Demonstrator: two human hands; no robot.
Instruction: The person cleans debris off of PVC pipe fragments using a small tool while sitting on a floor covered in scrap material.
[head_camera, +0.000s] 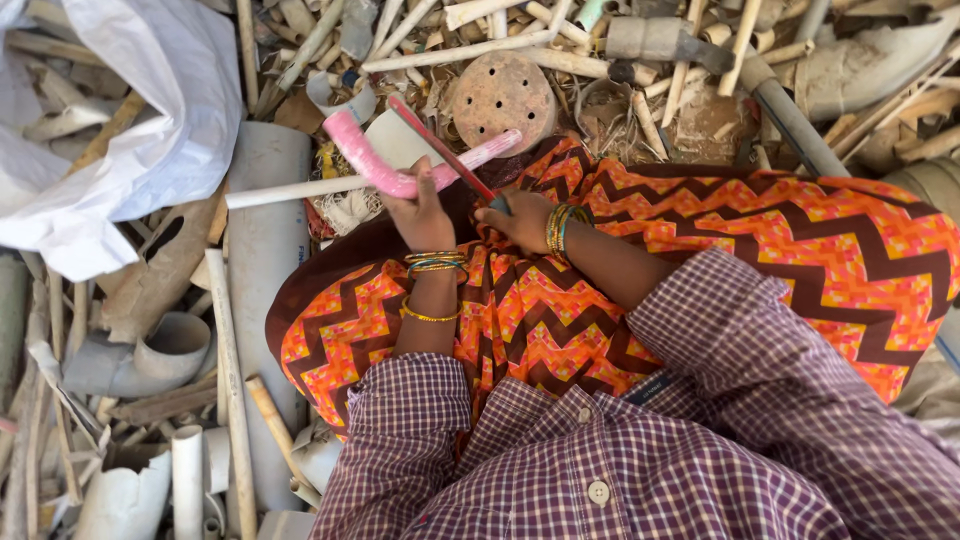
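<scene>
My left hand (420, 215) grips a bent pink plastic tube (385, 165) that curves up at the left and runs right toward a round rusty disc. My right hand (520, 220) holds the handle of a thin red-framed saw blade (440, 145) that lies slanted across the pink tube. Both wrists carry gold and coloured bangles. A long white pipe (290, 192) lies just under the tube, pointing left. My lap is covered by an orange and brown zigzag cloth (760, 240).
A white plastic sack (150, 110) sits at the upper left. Scrap pipes, elbows and broken plastic pieces cover the ground all around, with a wide grey pipe (265, 280) at the left and a perforated rusty disc (503, 97) ahead.
</scene>
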